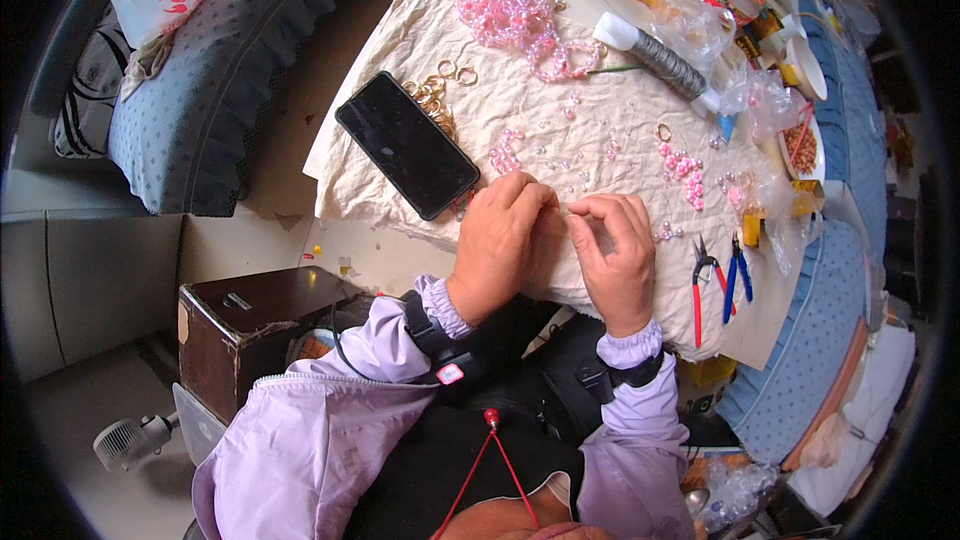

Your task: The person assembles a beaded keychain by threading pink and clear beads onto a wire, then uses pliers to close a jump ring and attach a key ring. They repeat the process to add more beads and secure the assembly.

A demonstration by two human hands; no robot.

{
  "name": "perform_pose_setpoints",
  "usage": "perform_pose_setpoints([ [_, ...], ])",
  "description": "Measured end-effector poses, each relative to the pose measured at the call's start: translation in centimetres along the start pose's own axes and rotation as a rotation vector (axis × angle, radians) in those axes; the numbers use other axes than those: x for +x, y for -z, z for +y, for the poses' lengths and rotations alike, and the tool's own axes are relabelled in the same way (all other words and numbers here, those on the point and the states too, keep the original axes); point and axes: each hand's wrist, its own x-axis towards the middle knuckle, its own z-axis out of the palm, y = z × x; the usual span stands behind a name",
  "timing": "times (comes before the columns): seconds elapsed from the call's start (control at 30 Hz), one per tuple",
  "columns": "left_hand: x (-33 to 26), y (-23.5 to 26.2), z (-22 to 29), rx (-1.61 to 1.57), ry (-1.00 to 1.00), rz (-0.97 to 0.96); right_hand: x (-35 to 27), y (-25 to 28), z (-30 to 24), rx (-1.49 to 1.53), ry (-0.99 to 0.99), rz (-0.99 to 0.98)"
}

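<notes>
Both hands meet over the near edge of a cream cloth [390, 40] strewn with beads. My left hand [503, 237] is closed, its fingers curled in a pinch. Facing it, my right hand [617, 260] pinches with thumb and forefinger. Whatever lies between the fingertips is too small to make out. Just beyond the left hand is a black smartphone [408, 145], with gold rings [430, 100] along its far edge. Small pink beads [507, 152] lie ahead of the hands. More pink beads [684, 176] and a few lilac beads [668, 232] sit by the right hand.
Red-handled pliers [707, 285] and blue-handled pliers [738, 275] lie to the right. A tangle of pink bead strands [505, 10] and a spool of grey thread [655, 58] are at the back. Plastic bags [770, 105] crowd the right edge; a brown wooden box [262, 325] stands lower left.
</notes>
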Motion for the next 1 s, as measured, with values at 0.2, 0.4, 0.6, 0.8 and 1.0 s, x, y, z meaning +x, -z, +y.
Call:
perform_pose_setpoints([
  [0.2, 0.12, -0.28, 0.17, -0.020, 0.045, 0.044, 0.11, -0.17, 0.22, 0.035, -0.135, 0.004],
  [0.4, 0.01, -0.38, -0.16, 0.000, -0.006, 0.027, 0.59, -0.31, 0.55, -0.100, -0.093, 0.036],
  [0.6, -0.12, -0.64, -0.31, 0.023, -0.028, 0.035, 0.75, -0.47, 0.79, -0.131, -0.048, 0.046],
  [0.8, -0.13, -0.60, -0.21, 0.045, -0.030, 0.024, 0.81, -0.41, 0.80, -0.145, -0.049, 0.026],
  [1.0, -0.01, -0.50, -0.10, 0.048, -0.037, 0.026, 0.78, -0.48, 0.91, -0.163, -0.039, 0.035],
])
